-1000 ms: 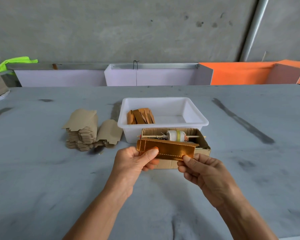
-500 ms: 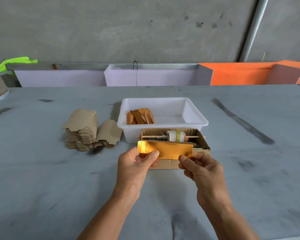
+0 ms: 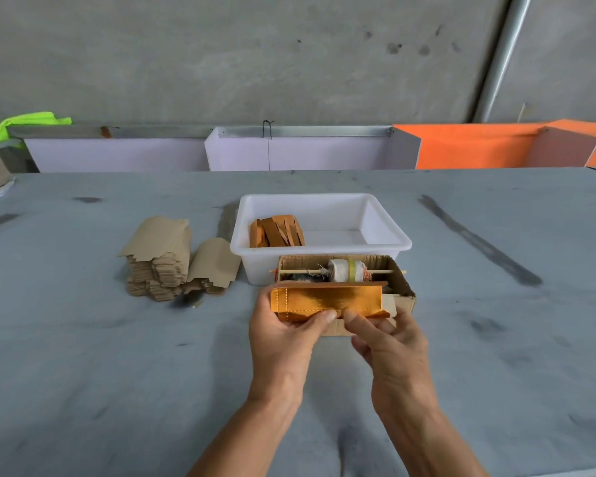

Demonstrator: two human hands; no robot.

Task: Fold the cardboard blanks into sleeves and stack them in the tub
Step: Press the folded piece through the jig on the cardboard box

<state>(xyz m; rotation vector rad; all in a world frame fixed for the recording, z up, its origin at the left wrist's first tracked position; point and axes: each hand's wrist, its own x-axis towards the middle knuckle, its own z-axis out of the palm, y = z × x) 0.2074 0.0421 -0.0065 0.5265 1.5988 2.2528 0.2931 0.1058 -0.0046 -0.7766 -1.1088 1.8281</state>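
Your left hand and right hand meet at mid-frame, both pinching the lower edge of a gold cardboard blank held just above the surface. The left thumb lies along the dashed fold line while its fingers curl behind the sheet; the right thumb and forefinger nip the same edge beside it, the other fingers loosely bent. That paired grip looks meant to roll the lower flap up along the crease, so the blank appears partly folded, not yet a closed sleeve.

Directly beyond your hands sits an open brown box with a tape roll threaded on a thin stick, presumably kept within reach for sealing. Just past it stands the white tub, with a small lean of finished sleeves propped against its left wall and most of its floor bare. To the left of your hands, well apart, lie two piles of plain blanks, the supply for later folds.
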